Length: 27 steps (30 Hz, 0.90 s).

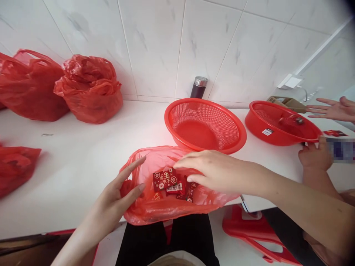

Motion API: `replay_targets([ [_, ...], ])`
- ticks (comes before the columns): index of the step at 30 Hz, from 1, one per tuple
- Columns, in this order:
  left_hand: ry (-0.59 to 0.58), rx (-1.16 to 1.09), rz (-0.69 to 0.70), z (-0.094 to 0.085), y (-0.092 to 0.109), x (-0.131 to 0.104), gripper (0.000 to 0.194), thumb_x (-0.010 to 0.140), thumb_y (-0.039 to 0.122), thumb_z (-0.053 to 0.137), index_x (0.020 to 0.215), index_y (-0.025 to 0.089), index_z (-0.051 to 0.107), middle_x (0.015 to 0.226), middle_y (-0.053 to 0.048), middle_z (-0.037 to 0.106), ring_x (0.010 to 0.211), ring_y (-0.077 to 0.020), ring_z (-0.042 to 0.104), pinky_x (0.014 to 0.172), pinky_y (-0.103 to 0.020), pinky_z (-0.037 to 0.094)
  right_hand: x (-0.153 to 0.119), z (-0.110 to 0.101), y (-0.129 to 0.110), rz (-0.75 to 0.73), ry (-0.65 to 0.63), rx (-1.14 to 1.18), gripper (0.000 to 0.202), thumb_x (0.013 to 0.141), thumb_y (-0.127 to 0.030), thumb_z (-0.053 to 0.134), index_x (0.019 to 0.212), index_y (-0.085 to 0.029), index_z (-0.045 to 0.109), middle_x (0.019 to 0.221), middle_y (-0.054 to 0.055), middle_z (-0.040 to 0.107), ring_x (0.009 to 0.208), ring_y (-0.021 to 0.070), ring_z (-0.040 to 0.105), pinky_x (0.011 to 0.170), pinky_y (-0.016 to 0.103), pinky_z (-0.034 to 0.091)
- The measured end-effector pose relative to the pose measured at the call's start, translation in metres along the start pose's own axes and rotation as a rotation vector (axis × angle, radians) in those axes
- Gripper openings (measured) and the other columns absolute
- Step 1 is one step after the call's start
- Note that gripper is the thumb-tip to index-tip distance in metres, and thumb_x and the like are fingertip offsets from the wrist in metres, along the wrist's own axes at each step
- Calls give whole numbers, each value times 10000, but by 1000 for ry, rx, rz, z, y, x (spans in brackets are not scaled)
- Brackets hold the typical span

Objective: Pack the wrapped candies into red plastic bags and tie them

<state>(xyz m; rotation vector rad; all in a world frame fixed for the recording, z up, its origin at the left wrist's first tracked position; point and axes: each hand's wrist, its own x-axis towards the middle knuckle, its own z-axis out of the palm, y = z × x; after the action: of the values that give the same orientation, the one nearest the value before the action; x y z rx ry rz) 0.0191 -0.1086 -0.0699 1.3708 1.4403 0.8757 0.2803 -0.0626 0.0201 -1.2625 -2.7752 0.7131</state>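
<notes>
Several flat packets [165, 179] lie inside a thin, crinkled plastic bag [169, 213].

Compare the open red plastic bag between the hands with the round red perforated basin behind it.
The open red plastic bag is thin and crumpled; the round red perforated basin has a firm, smooth rim. Dark-red printed packets lie inside the bag; the basin shows none. Both are red and open-topped.
</notes>
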Motion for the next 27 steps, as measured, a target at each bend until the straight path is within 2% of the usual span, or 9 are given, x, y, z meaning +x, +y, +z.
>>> replay_targets([
  [3, 98, -20, 26, -4, -4, -4, 749, 731, 470, 729, 1427, 398, 463, 1322, -17, 629, 1194, -289, 585, 909, -310, 544, -18, -1, 10, 42, 222, 20, 310, 925, -266, 533, 1198, -345, 656, 1204, -10, 676, 1106, 203, 635, 922, 354, 527],
  [6, 165, -140, -55, -5, -8, -7, 891, 722, 497, 738, 1496, 432, 303, 1463, -26, 510, 1289, -335, 518, 911, -380, 564, -27, 8, 29, 167, 437, -80, 378, 930, -364, 525, 1300, -320, 589, 1305, 31, 624, 1196, 249, 593, 978, 429, 513],
  [8, 163, -216, -120, -5, -11, -8, 924, 731, 508, 735, 1513, 424, 250, 1440, -61, 531, 1212, -348, 585, 834, -393, 600, -29, 23, 40, 220, 432, -184, 473, 918, -370, 540, 1381, -274, 518, 1358, 79, 586, 1231, 288, 565, 1001, 492, 492],
  [11, 95, -293, -128, -6, -17, -8, 872, 740, 502, 735, 1493, 367, 316, 1355, -90, 605, 1123, -347, 642, 781, -372, 617, -29, 53, 42, 185, 383, -263, 521, 920, -291, 534, 1430, -226, 447, 1354, 108, 584, 1210, 291, 575, 1007, 520, 482],
  [14, 45, -312, -105, -7, -23, -7, 810, 744, 488, 738, 1454, 317, 389, 1257, -98, 668, 1099, -339, 654, 775, -350, 617, -29, 77, 34, 118, 438, -263, 529, 945, -224, 473, 1464, -262, 375, 1370, 79, 573, 1218, 256, 568, 1044, 522, 449],
  [16, 52, -297, -108, -6, -24, -7, 782, 753, 479, 735, 1441, 307, 405, 1228, -92, 683, 1098, -323, 656, 793, -337, 610, -28, 84, 31, 101, 482, -258, 545, 952, -192, 441, 1481, -265, 335, 1392, 76, 555, 1235, 243, 553, 1066, 530, 420],
  [22, 84, -264, -161, -6, -17, -7, 720, 793, 516, 680, 1428, 305, 414, 1203, -68, 695, 1086, -291, 656, 813, -329, 590, -21, 72, 51, 144, 505, -302, 532, 937, -84, 347, 1445, -227, 405, 1373, 77, 573, 1231, 225, 545, 1068, 511, 389],
  [24, 60, -228, -178, -7, -15, -9, 619, 800, 527, 664, 1339, 265, 510, 1167, -67, 705, 1077, -275, 652, 830, -304, 574, -18, 65, 63, 205, 491, -344, 558, 915, -46, 325, 1432, -225, 433, 1372, 74, 577, 1216, 232, 552, 1044, 495, 396],
  [27, -4, -178, -215, -6, -16, -13, 415, 793, 531, 670, 1080, 233, 639, 1075, -50, 720, 966, -236, 666, 793, -266, 564, -17, 57, 77, 356, 464, -409, 586, 885, -24, 316, 1428, -199, 450, 1367, 89, 581, 1180, 249, 574, 988, 454, 420],
])
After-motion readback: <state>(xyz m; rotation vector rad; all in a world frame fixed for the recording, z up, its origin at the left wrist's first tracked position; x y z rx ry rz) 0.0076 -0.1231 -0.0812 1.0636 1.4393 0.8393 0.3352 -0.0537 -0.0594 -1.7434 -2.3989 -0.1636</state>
